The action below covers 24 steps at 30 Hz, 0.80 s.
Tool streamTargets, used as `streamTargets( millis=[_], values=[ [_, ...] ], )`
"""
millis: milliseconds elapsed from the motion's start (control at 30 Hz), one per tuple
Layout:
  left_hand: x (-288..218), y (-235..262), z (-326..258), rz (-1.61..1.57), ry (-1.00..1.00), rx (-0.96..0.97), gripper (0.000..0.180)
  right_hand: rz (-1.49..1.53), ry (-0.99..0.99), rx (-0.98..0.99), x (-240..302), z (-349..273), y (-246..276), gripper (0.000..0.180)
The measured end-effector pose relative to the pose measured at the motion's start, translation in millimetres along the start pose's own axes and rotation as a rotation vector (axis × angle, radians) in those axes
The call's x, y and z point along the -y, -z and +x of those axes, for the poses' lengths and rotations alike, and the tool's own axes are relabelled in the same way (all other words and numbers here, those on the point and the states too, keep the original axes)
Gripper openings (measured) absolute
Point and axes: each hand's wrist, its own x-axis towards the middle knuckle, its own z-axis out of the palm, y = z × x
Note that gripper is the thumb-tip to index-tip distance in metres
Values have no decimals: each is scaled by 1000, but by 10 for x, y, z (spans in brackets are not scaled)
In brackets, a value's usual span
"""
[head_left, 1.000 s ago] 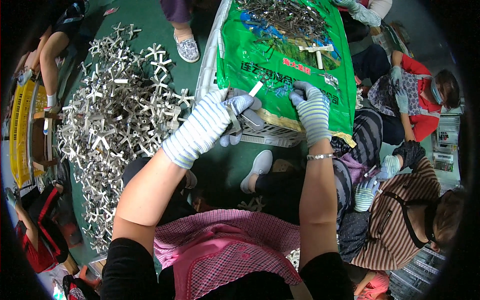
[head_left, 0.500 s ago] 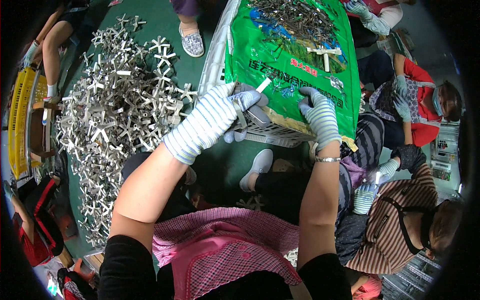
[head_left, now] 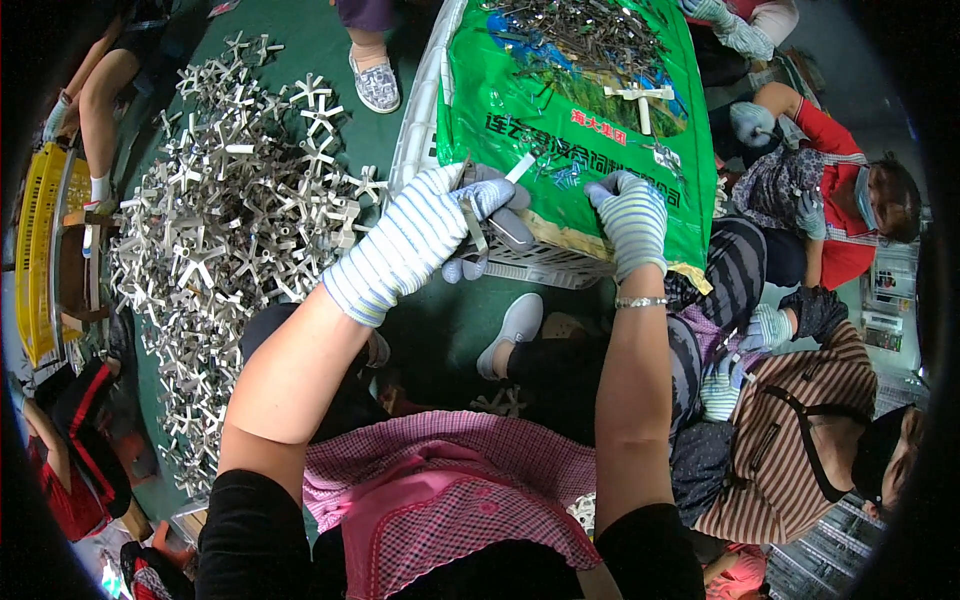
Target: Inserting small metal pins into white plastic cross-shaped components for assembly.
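Note:
My left hand (head_left: pixel 432 228), in a striped glove with grey-coated fingers, is closed round a pale branched plastic part (head_left: pixel 521 167). One white arm of the part sticks up past the thumb, and another shows below by the fingers; the rest is hidden in the grip. My right hand (head_left: pixel 632 222), gloved alike, is over the near edge of the green sack (head_left: pixel 690 225). Its fingers are curled in, and whatever they hold cannot be made out. Between the hands, small thin shiny pieces (head_left: pixel 568 172) lie on the sack.
The sack covers a white plastic crate (head_left: pixel 418 130). On it lie a heap of small metal pieces (head_left: pixel 580 45) and a white branched part (head_left: pixel 641 100). A large pile of branched parts (head_left: pixel 215 230) covers the floor at left. Co-workers sit close at right (head_left: pixel 800 400).
My right hand has shifted slightly left, its fingers more curled in. My left hand keeps its hold on the branched part. At right, the co-workers' hands have moved.

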Motion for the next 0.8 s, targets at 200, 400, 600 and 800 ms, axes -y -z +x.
streamTargets(
  millis=[200,400,600,800],
  values=[
    [2,75,-11,1,-3,28,33,54,35,53,-171,42,-34,22],
    [-55,40,-50,54,-28,-32,36,490,164,-91,-539,-61,34,23],
    [-87,44,-72,90,-32,-32,34,288,137,-57,-349,-69,22,21],
    [-46,48,-69,62,-46,-30,36,163,276,-92,-257,-1,-14,23]
  ],
)
